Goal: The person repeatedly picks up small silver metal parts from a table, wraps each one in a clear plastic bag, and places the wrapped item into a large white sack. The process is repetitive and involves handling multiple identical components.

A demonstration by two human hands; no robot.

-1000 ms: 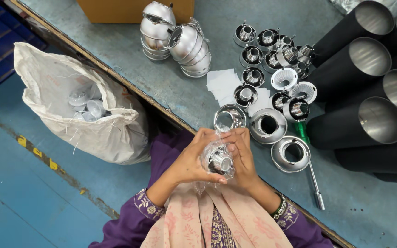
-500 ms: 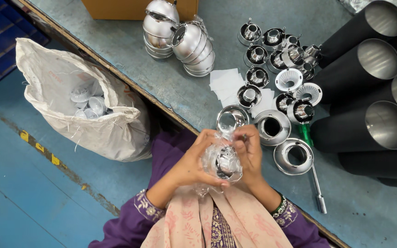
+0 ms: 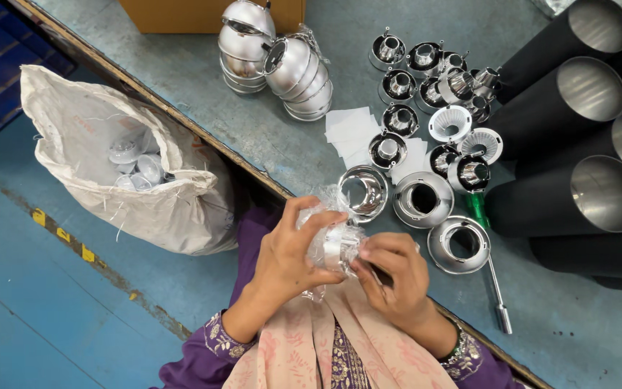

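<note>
Your left hand (image 3: 289, 252) and right hand (image 3: 390, 277) both close around one chrome reflector cup in a clear plastic wrapper (image 3: 336, 241), held over your lap at the bench edge. Three loose rings (image 3: 422, 198) sit just beyond; roughly six black tubes (image 3: 563, 198), possibly more out of frame. Grey-blue worktable (image 3: 311, 137), blue floor (image 3: 30, 317), one white sack (image 3: 109, 137) alongside.

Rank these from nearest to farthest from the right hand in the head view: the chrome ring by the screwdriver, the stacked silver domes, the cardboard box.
From the right hand:
1. The chrome ring, just up and right of the hand on the table, beside the screwdriver.
2. The stacked silver domes, far up the table, toward the left.
3. The cardboard box, at the table's top edge, behind the domes.
</note>
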